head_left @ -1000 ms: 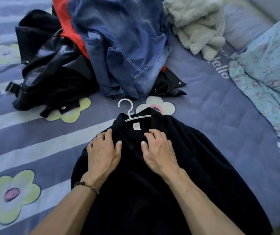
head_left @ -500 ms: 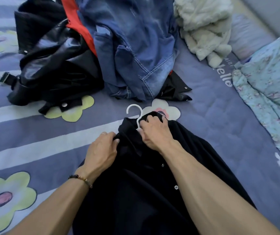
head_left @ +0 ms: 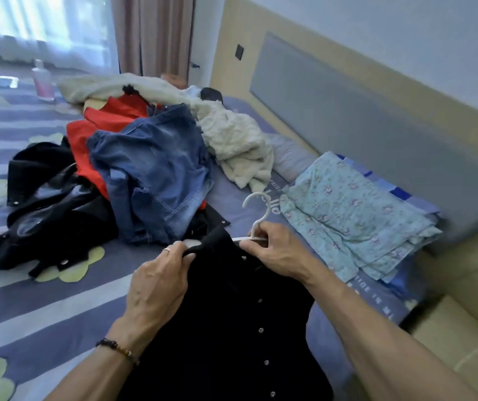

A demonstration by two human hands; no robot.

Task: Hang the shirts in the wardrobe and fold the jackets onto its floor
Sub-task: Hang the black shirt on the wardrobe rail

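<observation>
While our right hand (head_left: 272,250) pinches the white hanger (head_left: 256,218) and our left hand (head_left: 159,282) grips the black shirt (head_left: 232,328) collar, we should lift both level off the bed (head_left: 44,299).

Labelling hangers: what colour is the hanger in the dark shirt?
White plastic hanger; head view shows it.

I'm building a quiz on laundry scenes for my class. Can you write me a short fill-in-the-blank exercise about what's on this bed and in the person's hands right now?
1. The right hand holds a white ____ by its neck.
2. The left hand pinches the collar of a ____ shirt with buttons.
3. In the pile, the blue denim jacket lies on top of a ____ garment.
4. The floral folded cloth lies next to the ____ of the bed.

Missing words: hanger; black; red; headboard
</observation>
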